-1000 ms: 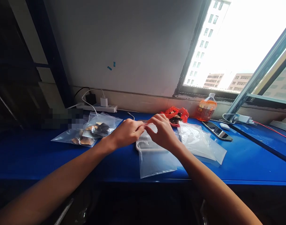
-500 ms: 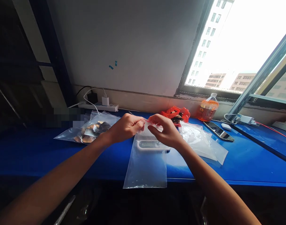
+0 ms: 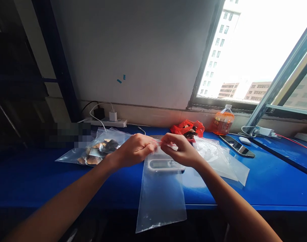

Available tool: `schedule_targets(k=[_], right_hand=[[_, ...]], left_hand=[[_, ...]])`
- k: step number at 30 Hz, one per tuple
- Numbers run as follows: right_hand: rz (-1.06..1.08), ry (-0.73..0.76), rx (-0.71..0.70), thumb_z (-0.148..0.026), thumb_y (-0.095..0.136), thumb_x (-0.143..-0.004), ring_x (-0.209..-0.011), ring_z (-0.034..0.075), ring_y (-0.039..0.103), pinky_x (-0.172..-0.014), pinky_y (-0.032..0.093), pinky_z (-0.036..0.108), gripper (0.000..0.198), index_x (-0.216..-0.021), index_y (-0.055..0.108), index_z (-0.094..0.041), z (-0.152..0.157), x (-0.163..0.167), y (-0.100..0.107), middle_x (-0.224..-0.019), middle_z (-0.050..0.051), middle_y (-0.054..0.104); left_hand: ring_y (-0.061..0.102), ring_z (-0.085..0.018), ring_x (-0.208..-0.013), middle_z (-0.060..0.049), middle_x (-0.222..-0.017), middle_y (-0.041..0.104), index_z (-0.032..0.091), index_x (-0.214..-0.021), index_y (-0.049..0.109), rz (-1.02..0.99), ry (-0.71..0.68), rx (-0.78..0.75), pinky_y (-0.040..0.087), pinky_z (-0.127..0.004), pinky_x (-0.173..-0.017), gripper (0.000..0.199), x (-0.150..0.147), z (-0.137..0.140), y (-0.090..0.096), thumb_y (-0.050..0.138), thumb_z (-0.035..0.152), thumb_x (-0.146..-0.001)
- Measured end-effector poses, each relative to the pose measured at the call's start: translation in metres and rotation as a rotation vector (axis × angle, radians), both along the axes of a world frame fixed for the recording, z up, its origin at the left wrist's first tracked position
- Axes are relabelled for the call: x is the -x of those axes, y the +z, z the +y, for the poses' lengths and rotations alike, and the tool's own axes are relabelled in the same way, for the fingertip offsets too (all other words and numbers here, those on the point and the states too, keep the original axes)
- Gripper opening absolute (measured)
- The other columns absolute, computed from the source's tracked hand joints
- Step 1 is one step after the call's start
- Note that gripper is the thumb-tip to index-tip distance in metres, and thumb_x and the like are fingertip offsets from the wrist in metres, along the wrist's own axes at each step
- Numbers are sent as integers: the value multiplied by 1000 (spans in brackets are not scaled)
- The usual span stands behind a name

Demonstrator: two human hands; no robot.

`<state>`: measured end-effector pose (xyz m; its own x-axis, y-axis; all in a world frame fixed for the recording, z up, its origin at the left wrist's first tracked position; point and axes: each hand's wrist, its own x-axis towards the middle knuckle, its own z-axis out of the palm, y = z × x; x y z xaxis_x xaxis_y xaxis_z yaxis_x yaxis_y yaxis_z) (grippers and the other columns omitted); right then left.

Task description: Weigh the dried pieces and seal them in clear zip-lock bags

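Observation:
Both hands grip the top edge of a clear zip-lock bag (image 3: 161, 198), which has a red line along its seal. My left hand (image 3: 137, 148) pinches the left part of that edge. My right hand (image 3: 180, 149) is closed on the edge just to its right, fingertips close to the left ones. The bag hangs down flat, with nothing seen inside it, and its bottom reaches past the table's front edge. Through the plastic shows a white digital scale (image 3: 160, 164) with a small display, standing on the blue table behind the bag.
To the left lies a clear bag of brown and dark pieces (image 3: 103, 149). A red plastic bag (image 3: 187, 129) holds dark pieces at the back. Flat clear bags (image 3: 216, 159), a phone (image 3: 236, 146), a white mouse-like object (image 3: 244, 140) and an orange drink bottle (image 3: 222, 121) are at right. A power strip (image 3: 120, 123) lies along the wall.
The view has tilted slightly up, so everything sits lower. The hands keep hold of the zip-lock bag's edge, and its bottom has swung a little to the right.

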<state>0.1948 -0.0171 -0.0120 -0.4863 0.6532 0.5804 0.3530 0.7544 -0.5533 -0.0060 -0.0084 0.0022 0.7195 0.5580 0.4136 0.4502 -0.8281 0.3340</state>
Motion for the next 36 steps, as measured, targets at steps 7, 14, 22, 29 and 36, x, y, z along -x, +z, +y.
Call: schedule_targets(k=[7,14,22,29,36], right_hand=[[-59,46,23,-16,52,-81,-66,10,48,-61,39,21,7,-75,55,-16,0,-1,0,-70,-1,57],[-61,44,37,-15,53,-81,-65,10,47,-62,39,22,8,-74,55,-16,0,-3,3,-69,-1,56],[-109,13,42,-21,55,-83,-64,10,48,-59,39,22,10,-76,58,-16,-1,-5,4,-69,0,59],[-135,-1,31,-31,53,-88,-62,10,47,-57,38,22,22,-74,59,-15,-3,-6,6,-67,0,58],[-148,-28,11,-30,53,-87,-63,11,50,-58,38,22,21,-73,59,-15,-2,-7,3,-69,1,61]], left_hand=[[49,-12,-60,-2,-67,56,14,-67,58,28,-8,-31,36,-24,-62,41,0,0,-1,28,27,-92],[53,-15,-66,-5,-71,61,13,-73,61,93,-35,-66,38,-27,-67,45,2,2,-3,23,29,-92],[53,-16,-65,-6,-71,62,12,-71,62,45,31,-85,39,-27,-65,47,0,-2,0,23,28,-91],[55,-15,-66,-4,-72,62,14,-72,62,2,-7,-63,39,-25,-67,43,0,-2,1,25,26,-90],[56,-14,-69,-3,-74,63,15,-71,61,17,-15,-76,39,-25,-68,40,-4,-1,-4,28,25,-90]])
